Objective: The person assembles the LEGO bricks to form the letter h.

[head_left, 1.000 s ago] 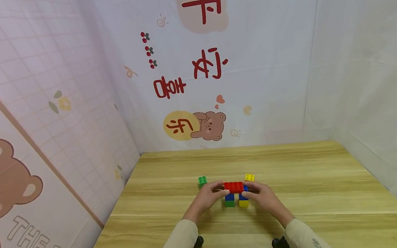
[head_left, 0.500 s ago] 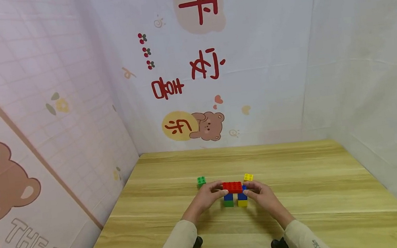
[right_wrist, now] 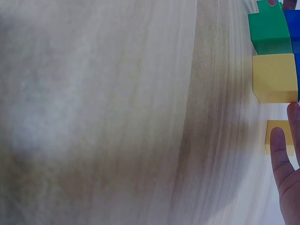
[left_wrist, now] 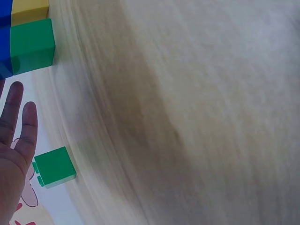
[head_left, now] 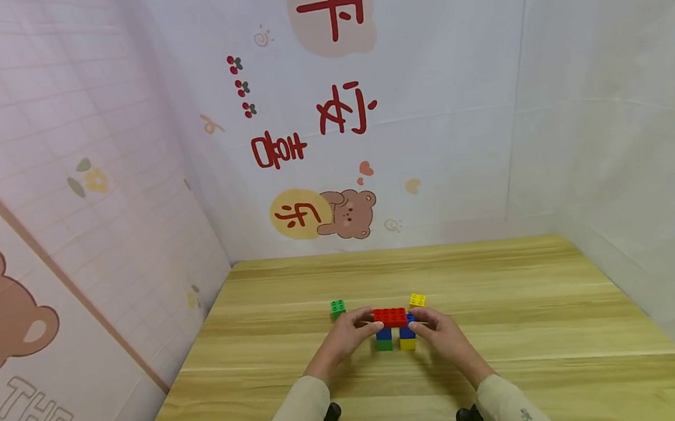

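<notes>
In the head view a red brick (head_left: 390, 318) lies across two short stacks. Under its left end is a blue brick (head_left: 383, 334) on a green brick (head_left: 384, 345); under its right end, a blue brick (head_left: 407, 332) on a yellow brick (head_left: 408, 344). My left hand (head_left: 348, 335) pinches the red brick's left end between thumb and fingers. At the other end my right hand (head_left: 441, 333) has its thumb and fingers about the right blue brick, whose studs show beside the red one. Both wrist views show the lower fingers extended; the red brick is out of sight there.
Behind the left hand stands a loose green brick (head_left: 337, 307), and behind the right hand a loose yellow brick (head_left: 417, 300). Black wrist pieces (head_left: 470, 420) hang below the sleeves. Printed cloth walls enclose the wooden table (head_left: 535, 300) at back and sides.
The whole head view has slid slightly left. The right thumb has shifted a little at the blue brick. Both hands and the stacks otherwise keep their places.
</notes>
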`<state>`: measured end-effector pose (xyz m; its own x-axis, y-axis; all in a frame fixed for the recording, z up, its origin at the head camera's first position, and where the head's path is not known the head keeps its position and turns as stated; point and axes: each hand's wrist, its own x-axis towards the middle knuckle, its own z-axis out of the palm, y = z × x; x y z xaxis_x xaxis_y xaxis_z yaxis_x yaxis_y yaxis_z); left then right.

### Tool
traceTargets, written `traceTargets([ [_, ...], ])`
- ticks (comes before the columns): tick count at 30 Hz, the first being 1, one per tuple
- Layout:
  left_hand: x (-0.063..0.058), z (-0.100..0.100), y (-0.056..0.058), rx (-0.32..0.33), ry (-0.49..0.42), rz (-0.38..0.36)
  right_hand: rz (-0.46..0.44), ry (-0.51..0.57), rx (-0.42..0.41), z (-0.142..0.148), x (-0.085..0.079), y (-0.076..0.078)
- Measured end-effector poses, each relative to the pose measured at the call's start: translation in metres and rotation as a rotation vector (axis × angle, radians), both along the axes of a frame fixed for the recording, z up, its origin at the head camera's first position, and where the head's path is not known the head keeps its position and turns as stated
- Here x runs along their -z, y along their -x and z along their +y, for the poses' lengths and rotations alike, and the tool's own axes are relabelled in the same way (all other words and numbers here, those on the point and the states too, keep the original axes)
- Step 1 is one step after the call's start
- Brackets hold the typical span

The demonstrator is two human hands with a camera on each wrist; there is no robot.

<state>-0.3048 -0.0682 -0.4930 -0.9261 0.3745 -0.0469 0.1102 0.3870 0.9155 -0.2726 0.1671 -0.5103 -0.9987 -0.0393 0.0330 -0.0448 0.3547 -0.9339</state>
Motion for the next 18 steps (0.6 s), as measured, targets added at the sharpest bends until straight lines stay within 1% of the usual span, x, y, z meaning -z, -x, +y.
traceTargets([
  [5, 0.003, -0.001, 0.0, -0.004, 0.022, 0.007, -0.008, -0.009, 0.007, -0.002, -0.001, -0.001],
  [11, 0.008, -0.01, 0.0, 0.032, 0.067, 0.028, -0.024, -0.019, 0.018, -0.004, -0.002, -0.002],
  [13, 0.009, -0.015, 0.0, 0.034, 0.082, 0.032, -0.027, -0.022, 0.018, -0.004, -0.002, -0.002],
  [18, 0.007, -0.026, 0.001, 0.021, 0.065, 0.029, -0.027, -0.025, 0.014, -0.003, -0.004, -0.003],
])
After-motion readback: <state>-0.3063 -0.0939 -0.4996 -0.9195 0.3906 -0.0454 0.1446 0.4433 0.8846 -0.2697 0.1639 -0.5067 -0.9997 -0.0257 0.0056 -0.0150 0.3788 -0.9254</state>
